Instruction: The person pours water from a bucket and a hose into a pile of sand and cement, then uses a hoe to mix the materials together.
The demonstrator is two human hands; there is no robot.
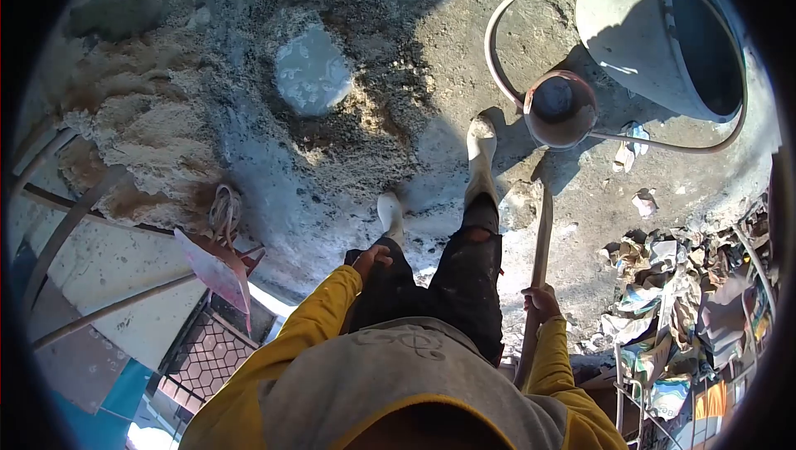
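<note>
My right hand (543,302) is wrapped round a long wooden handle (543,239), which stands at my right side. The handle's far end meets the ground close to a bucket, and its tool head cannot be made out there. Beside my left thigh hangs my left hand (371,259), loosely curled with a finger stretched out and nothing visible in it. Ahead of my pale boots (481,139) lies a heap of sand and gravel (373,143) ringing a puddle of grey water (313,70).
A round bucket (560,110) stands before a large tipped tub (634,40), with a hose (496,36) curving around them. Crumpled bags (672,284) pile up at right. Left are a sand pile (141,135), a pinkish metal piece (217,272) and several poles (112,311).
</note>
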